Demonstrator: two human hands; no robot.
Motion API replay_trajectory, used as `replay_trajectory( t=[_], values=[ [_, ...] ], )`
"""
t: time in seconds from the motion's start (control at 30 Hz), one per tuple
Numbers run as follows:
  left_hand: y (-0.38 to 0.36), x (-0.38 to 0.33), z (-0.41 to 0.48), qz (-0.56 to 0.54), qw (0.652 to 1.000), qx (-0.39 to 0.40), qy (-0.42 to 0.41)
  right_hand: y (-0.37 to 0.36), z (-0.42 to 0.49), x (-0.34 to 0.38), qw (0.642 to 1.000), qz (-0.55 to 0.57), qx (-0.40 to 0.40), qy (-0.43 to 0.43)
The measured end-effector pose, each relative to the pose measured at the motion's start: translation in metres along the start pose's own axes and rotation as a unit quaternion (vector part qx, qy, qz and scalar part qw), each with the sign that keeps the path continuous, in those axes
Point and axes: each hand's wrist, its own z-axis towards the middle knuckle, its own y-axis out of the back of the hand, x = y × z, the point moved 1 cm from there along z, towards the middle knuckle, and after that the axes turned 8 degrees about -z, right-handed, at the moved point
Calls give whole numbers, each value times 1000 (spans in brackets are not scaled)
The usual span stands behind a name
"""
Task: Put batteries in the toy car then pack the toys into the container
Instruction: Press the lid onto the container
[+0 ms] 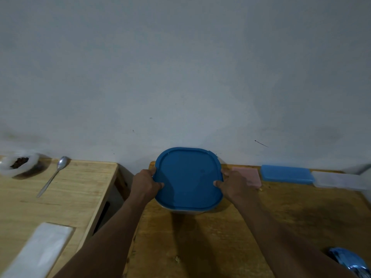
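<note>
Container (184, 211) sits at the back of the right worktop (200, 237), close to the wall, with the blue lid (188, 177) on top. Likely step is seating the lid: press evenly on both sides and check the rim lies flat all round. Left grip (145, 182) and right grip (232, 182) each clamp a lid edge, thumbs on top.
</note>
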Motion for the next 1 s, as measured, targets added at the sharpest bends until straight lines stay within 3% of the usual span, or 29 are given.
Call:
replay_trajectory(
  t=[0.77, 1.0],
  values=[
    [-10, -4, 0, 61, 997, -39, -3, -16, 7, 3, 998, -19, -51, -26],
    [-7, 8, -22, -19, 997, -70, -39, -1, -5, 4, 999, -34, -23, 24]
  ],
)
